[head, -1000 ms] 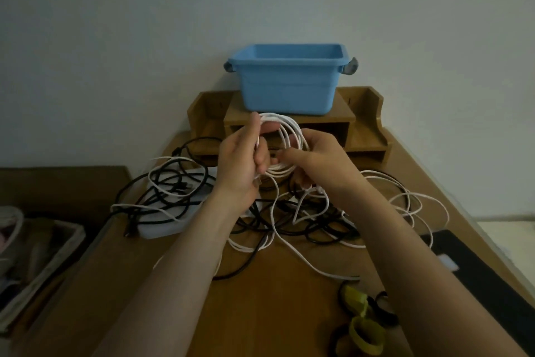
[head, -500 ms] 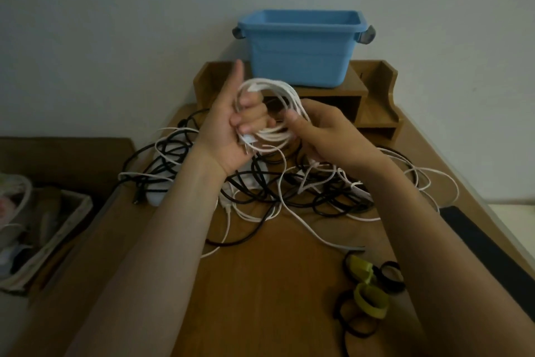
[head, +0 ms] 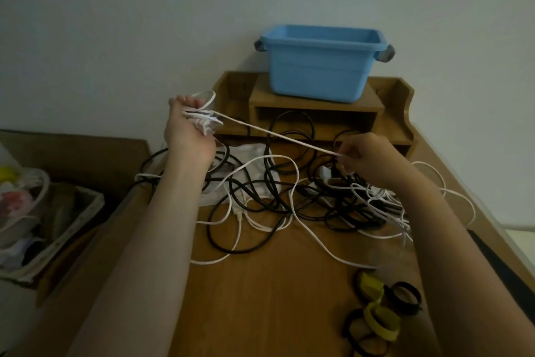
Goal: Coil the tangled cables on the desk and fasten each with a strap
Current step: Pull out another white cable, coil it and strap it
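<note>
Firmly, left hand [head: 188,131] grips looped thin white cable [head: 275,133]; right hand [head: 369,161] pinches its taut strand.

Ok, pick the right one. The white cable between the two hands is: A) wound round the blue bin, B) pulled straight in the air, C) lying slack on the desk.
B: the white cable runs in a straight line above the desk, from the left hand gripping its coiled part to the right hand pinching it.

Left hand [head: 189,128] gripping white cable [head: 278,136] coil, right hand [head: 366,158] pinching taut strand
</note>
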A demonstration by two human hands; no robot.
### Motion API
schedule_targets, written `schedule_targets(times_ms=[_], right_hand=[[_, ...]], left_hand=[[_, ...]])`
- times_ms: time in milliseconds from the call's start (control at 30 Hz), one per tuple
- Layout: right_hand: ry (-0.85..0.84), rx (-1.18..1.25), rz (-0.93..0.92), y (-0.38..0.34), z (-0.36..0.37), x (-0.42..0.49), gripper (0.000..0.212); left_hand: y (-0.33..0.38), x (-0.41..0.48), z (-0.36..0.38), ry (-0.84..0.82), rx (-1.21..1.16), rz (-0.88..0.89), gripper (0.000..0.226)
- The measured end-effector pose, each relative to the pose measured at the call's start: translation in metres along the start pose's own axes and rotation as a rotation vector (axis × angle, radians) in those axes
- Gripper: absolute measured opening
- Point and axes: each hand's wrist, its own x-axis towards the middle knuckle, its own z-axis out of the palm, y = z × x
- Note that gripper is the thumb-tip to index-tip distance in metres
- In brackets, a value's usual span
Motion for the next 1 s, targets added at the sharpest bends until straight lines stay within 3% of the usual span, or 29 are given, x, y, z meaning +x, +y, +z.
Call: schedule_targets(times_ms=[100,267,367,467,667,801,901,1001], right_hand=[[-0.027,-0.024,-0.078,-0.006,0.002,0.0,0.018],[-0.077,0.026,-0.234,-0.021,0.002,-0.005,0.011],[-0.042,0.106,-0.314,-0.032,-0.005,-0.011,0.015],[0.12,0.198,-0.333,-0.036,-0.01,-0.012,0.014],[0.377,0.259,-0.23,-0.032,-0.009,-0.008,0.015],[0.56,0.277,-0.136,-0.028,-0.009,-0.008,0.028],[0.571,0.246,-0.117,-0.021,-0.013,-0.009,0.029],[0.448,0.134,-0.068,-0.009,-0.013,-0.007,0.016]], left_hand=[[-0.013,-0.008,0.006,-0.038,0.423,0.11,0.022],[-0.03,-0.035,0.013,-0.463,1.138,0.292,0.019],[-0.036,-0.047,0.016,-0.724,1.331,0.252,0.015],[-0.039,-0.054,0.02,-0.898,1.405,0.144,0.019],[-0.045,-0.063,0.023,-1.025,1.248,-0.086,0.038],[-0.043,-0.057,0.016,-1.068,1.125,-0.238,0.03],[-0.041,-0.049,0.013,-1.008,0.764,-0.404,0.027],[-0.034,-0.042,0.016,-0.858,0.303,-0.543,0.032]])
